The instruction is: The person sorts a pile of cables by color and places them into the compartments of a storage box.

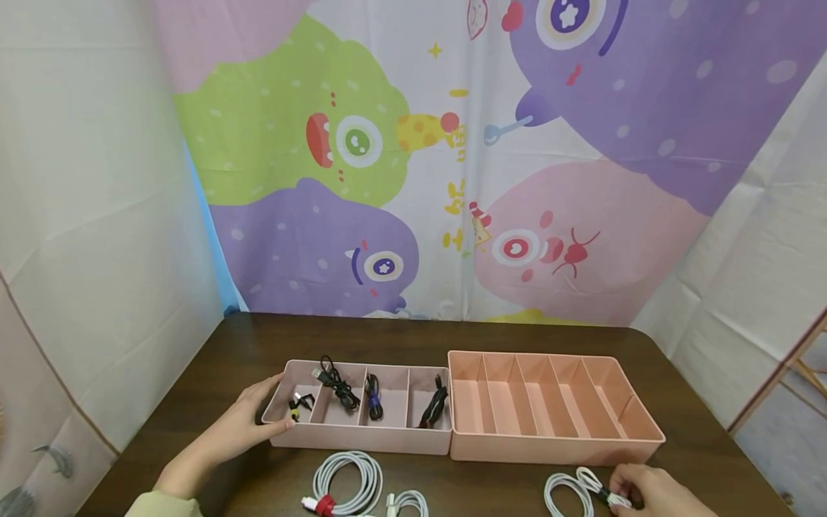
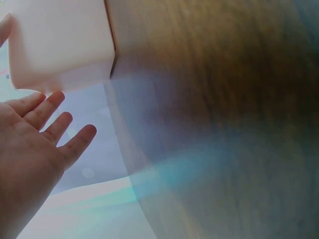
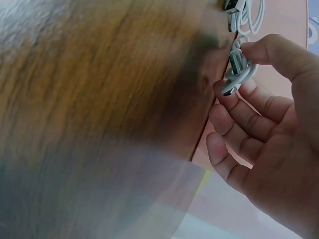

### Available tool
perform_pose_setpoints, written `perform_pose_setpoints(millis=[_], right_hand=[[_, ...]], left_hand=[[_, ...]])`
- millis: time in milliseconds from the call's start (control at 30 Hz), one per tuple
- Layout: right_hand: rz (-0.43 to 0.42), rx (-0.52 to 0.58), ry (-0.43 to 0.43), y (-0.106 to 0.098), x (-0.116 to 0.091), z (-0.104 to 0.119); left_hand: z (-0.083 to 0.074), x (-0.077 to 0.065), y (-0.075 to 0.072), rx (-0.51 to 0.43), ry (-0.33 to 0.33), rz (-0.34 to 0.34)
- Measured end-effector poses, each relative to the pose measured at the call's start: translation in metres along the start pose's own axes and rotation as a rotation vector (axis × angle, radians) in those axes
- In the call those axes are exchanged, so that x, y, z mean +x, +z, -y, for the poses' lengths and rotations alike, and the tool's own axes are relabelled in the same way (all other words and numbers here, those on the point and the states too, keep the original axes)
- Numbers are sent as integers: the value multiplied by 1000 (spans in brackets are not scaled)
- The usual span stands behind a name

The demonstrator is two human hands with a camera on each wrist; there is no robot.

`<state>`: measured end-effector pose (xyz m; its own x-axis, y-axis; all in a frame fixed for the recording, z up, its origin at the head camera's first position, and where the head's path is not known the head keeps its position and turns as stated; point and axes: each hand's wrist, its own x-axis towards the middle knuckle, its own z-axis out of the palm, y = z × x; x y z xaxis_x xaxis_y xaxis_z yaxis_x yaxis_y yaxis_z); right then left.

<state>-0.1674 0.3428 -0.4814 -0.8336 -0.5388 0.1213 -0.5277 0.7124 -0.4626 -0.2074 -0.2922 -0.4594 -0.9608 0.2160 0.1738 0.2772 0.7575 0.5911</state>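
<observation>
My left hand (image 1: 242, 424) rests at the left end of the mauve divided box (image 1: 362, 436); its thumb lies along the front corner. The left wrist view shows straight, spread fingers (image 2: 75, 144), with fingertips right at the box's edge. At the lower right, my right hand (image 1: 659, 492) pinches a coiled white charging cable (image 1: 568, 495) between thumb and fingertips. That white cable (image 3: 237, 69) shows a metal plug in the right wrist view. Black cables (image 1: 336, 384) and small black pieces (image 1: 302, 403) sit in the mauve box's compartments.
A peach divided box (image 1: 555, 449) stands against the mauve box's right side. In front lie a large coiled white cable (image 1: 355, 477) with a red strap and a smaller white cable (image 1: 410, 500). A cartoon-print cloth (image 1: 446, 287) hangs behind the dark wooden table (image 1: 413, 332).
</observation>
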Motion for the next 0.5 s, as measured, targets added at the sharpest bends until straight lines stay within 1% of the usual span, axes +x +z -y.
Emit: perform_pose_setpoints(millis=[67, 200, 400, 500], right_hand=[[11, 6, 20, -1, 0, 1], [8, -9, 27, -2, 1, 1], [-28, -39, 7, -2, 1, 1], [-73, -67, -32, -1, 2, 2]], left_hand=[[0, 0, 0, -2, 2, -1], [0, 0, 0, -7, 3, -2], [-1, -1, 1, -3, 0, -3], [-1, -1, 1, -6, -6, 0]])
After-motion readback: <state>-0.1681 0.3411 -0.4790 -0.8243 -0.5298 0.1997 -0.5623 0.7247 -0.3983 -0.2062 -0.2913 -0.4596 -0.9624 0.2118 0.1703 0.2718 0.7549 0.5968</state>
